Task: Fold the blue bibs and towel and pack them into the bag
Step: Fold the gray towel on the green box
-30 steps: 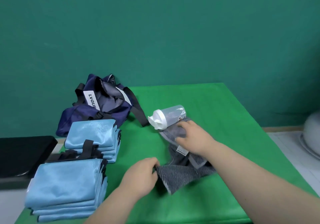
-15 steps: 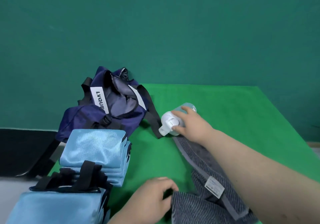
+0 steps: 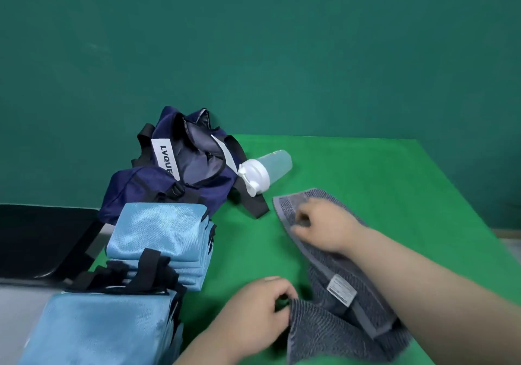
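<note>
Left of the bag (image 3: 174, 178) a black slab (image 3: 36, 237) lies off the green counter (image 3: 380, 172). In front of the bag the bibs (image 3: 158, 232) sit in two stacks. They are light blue and shiny, folded square, with black straps bunched between the stacks. The farther stack touches the bag's front and the other is closer to the person. The bag is navy, unzipped and slumped open, with a white lettered strip on it. A clear bottle (image 3: 265, 171) with a white cap lies on its side just right of the bag, its cap touching a black strap.

Right of the bag and nearer the person lies the towel (image 3: 341, 316), dark grey and ribbed with a smooth grey border and a small label. It is loosely rumpled and runs from near the bottle toward the person. The left hand (image 3: 253, 311) is at its near left corner, fingers (image 3: 282, 288) curled and pinching the edge. The right hand (image 3: 324, 229) lies on the far end, fingers (image 3: 301, 219) bent and grasping the border.
</note>
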### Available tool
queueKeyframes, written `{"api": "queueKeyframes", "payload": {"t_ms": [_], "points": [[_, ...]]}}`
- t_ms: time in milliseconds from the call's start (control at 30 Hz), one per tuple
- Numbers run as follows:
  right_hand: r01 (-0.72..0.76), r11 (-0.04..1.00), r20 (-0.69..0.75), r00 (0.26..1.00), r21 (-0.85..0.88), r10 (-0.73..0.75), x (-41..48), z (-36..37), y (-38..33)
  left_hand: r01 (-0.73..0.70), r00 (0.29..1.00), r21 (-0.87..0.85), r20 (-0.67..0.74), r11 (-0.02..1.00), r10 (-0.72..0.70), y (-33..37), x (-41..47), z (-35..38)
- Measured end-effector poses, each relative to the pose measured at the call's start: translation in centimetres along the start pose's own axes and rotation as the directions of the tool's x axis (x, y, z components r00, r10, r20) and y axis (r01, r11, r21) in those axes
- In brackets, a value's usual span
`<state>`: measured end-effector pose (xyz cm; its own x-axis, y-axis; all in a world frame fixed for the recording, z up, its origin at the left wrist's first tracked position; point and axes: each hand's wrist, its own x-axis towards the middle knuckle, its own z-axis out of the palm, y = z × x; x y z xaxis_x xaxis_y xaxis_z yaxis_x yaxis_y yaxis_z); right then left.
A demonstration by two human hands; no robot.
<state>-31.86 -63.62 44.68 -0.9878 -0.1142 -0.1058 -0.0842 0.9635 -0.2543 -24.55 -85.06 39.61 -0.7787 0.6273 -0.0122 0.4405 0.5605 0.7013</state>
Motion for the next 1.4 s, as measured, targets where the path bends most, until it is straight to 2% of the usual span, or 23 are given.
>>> {"api": "queueKeyframes", "payload": {"t_ms": [67, 133, 200, 300, 433, 533, 667, 767, 867, 933, 1033, 1100, 1200, 1267, 1333, 1400], "points": [[-0.052, 0.995, 0.14, 0.988, -0.088, 0.064, -3.5, 0.5, -0.3, 0.008, 1.0, 0.025, 0.009, 1.0, -0.008, 1.3, -0.5, -0.2], [-0.077, 0.975, 0.182, 0.977, -0.207, 0.116, -6.2, 1.0, -0.3, 0.033, 0.998, 0.084, 0.052, 0.996, -0.038, 2.4, -1.2, -0.4], [-0.111, 0.973, 0.153, 0.978, -0.205, 0.144, -7.9, 1.0, -0.2, 0.046, 0.991, 0.126, 0.119, 0.991, -0.061, 3.2, -1.9, -0.5], [-0.116, 0.988, 0.076, 0.989, -0.106, 0.124, -10.1, 0.0, 0.2, 0.009, 0.979, 0.18, 0.199, 0.984, -0.045, 5.0, -3.2, -0.8], [-0.073, 0.997, 0.019, 0.997, -0.027, 0.074, -13.3, -1.6, 0.4, -0.03, 0.995, 0.264, 0.096, 0.964, 0.005, 7.0, -3.7, -1.2], [0.034, 0.997, -0.043, 0.999, 0.067, -0.031, -16.4, -3.4, -0.4, -0.056, 0.998, 0.296, -0.007, 0.953, 0.061, 8.2, -3.3, -1.2], [0.095, 0.977, -0.166, 0.984, 0.192, -0.063, -20.5, -6.5, -1.5, -0.064, 0.99, 0.459, -0.082, 0.886, 0.114, 9.1, -1.8, -1.3], [0.066, 0.966, -0.279, 0.96, 0.251, 0.007, -23.0, -8.9, -1.3, -0.026, 0.99, 0.395, -0.118, 0.918, 0.079, 11.0, -1.9, -1.6], [0.02, 0.973, -0.33, 0.942, 0.232, 0.06, -24.9, -10.8, -0.3, 0.027, 0.984, 0.189, -0.18, 0.982, 0.008, 12.6, -2.3, -2.3], [0.005, 0.974, -0.359, 0.93, 0.226, 0.079, -25.6, -11.8, 0.0, 0.002, 0.98, 0.1, -0.196, 0.995, 0.018, 13.6, -2.8, -3.3], [0.024, 0.948, -0.446, 0.886, 0.318, 0.127, -26.3, -13.2, -0.6, -0.154, 0.986, 0.158, -0.037, 0.975, 0.162, 15.6, -4.0, -3.9], [0.058, 0.94, -0.472, 0.874, 0.337, 0.115, -26.4, -14.0, -1.5, -0.192, 0.981, 0.15, 0.009, 0.97, 0.193, 17.1, -4.5, -3.3], [0.1, 0.929, -0.501, 0.86, 0.356, 0.099, -26.6, -14.9, -2.8, -0.204, 0.964, 0.285, -0.111, 0.937, 0.243, 18.8, -4.3, -2.2], [0.116, 0.92, -0.526, 0.844, 0.374, 0.108, -26.8, -15.3, -3.2, -0.162, 0.947, 0.309, -0.219, 0.937, 0.236, 19.7, -4.3, -2.4], [0.126, 0.912, -0.548, 0.828, 0.39, 0.119, -27.1, -15.7, -3.3, -0.163, 0.943, 0.26, -0.241, 0.952, 0.228, 20.4, -4.5, -2.6], [0.132, 0.905, -0.564, 0.815, 0.405, 0.133, -27.4, -16.0, -3.4, -0.149, 0.957, 0.251, -0.205, 0.956, 0.203, 21.4, -5.2, -3.0]]}}
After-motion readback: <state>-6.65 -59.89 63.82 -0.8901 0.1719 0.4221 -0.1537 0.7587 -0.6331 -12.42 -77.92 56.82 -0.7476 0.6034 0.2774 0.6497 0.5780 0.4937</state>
